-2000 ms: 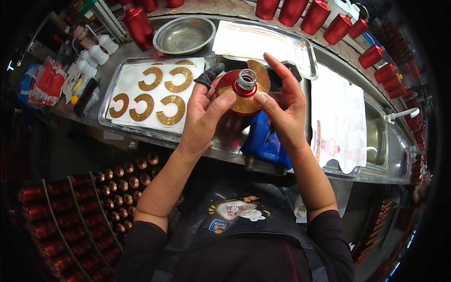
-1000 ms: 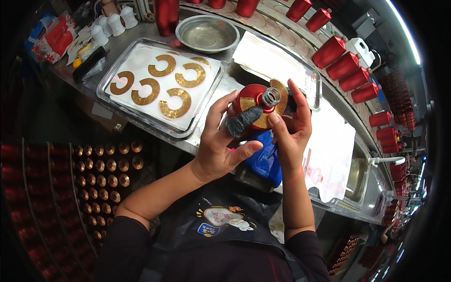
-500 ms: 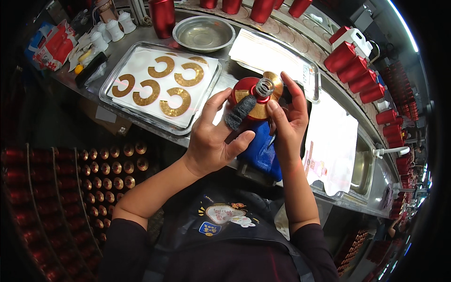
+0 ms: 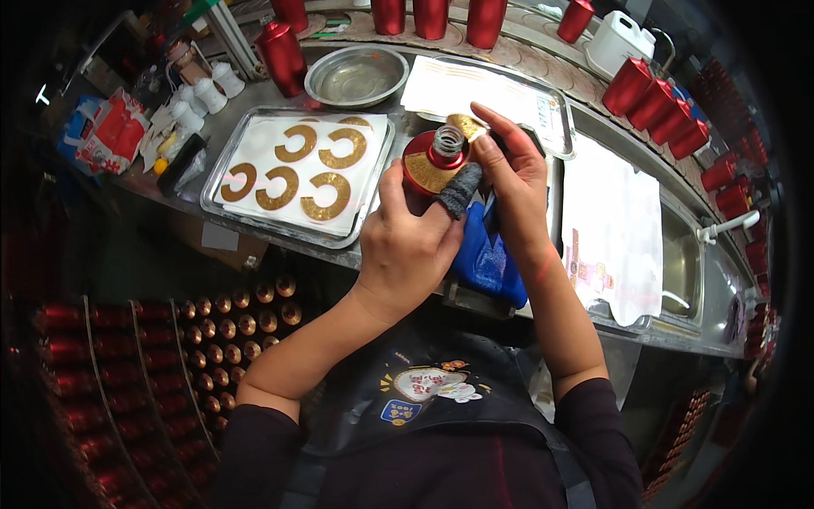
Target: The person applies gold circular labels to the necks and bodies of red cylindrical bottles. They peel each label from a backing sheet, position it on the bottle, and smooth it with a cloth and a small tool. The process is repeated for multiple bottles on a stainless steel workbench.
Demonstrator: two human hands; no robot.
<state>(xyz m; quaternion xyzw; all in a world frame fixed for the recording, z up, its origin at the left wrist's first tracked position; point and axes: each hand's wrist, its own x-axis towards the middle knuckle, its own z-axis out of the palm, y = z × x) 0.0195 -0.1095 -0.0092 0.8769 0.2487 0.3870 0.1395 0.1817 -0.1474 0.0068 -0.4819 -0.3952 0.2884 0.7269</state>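
Note:
My left hand (image 4: 398,254) is wrapped round a red glossy bottle (image 4: 410,148), its open clear threaded neck (image 4: 447,142) tilted up. One left finger wears a dark grey fabric cover (image 4: 460,192) and lies against the bottle's shoulder. A curved gold label (image 4: 432,175) covers part of that shoulder around the neck. Its other end (image 4: 464,127) stands off the bottle, pinched between thumb and finger of my right hand (image 4: 517,182), whose index finger points up. Below the hands is a bundled blue cloth (image 4: 492,263). The bottle's lower body is hidden by my left hand.
On the left, a metal tray (image 4: 209,202) bears white sheets with several C-shaped gold labels (image 4: 326,197). Behind stand a metal bowl (image 4: 356,100) and red bottles (image 4: 281,59). White sheets (image 4: 612,237) and a sink (image 4: 681,263) lie right. Racked bottles (image 4: 110,365) stand lower left.
The bottle has turned and moved slightly left and up in my hands. The gold label's right end now lifts off the shoulder in my right fingers. The whole view has shifted a little.

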